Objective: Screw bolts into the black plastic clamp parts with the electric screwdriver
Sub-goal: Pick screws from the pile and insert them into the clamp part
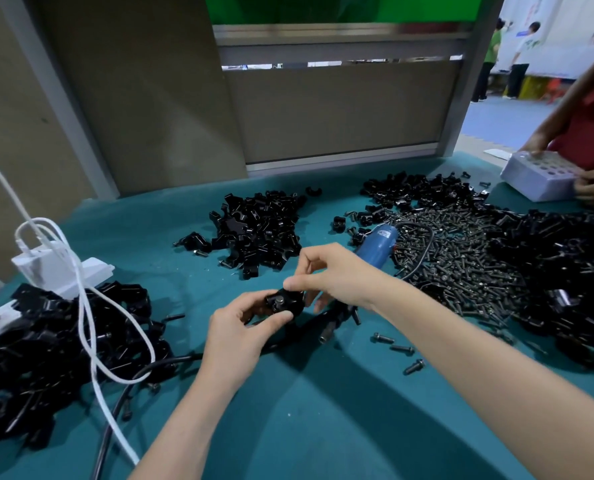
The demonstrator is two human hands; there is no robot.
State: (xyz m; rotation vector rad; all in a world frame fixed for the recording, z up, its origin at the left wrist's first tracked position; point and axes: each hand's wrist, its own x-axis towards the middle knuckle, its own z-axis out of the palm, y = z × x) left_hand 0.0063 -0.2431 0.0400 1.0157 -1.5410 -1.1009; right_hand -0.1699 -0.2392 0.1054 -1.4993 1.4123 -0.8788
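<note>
The left hand point(240, 327) grips a black clamp part point(286, 304), and the right hand point(337, 275) pinches its top, apparently seating the bolt point(281, 301). Best keep that bolt square in its hole before reaching for the electric screwdriver point(377, 245) — lying just behind the right hand.

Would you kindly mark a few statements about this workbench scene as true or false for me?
1. The left hand and right hand together hold one black plastic clamp part. True.
2. The blue electric screwdriver is gripped in the right hand. False: it lies unheld on the teal table cover, beyond that hand.
3. The heap of loose metal bolts lies to the right of the screwdriver. True.
4. The white cable drapes over the clamp pile on the right. False: it crosses the pile of black clamp parts on the left.
</note>
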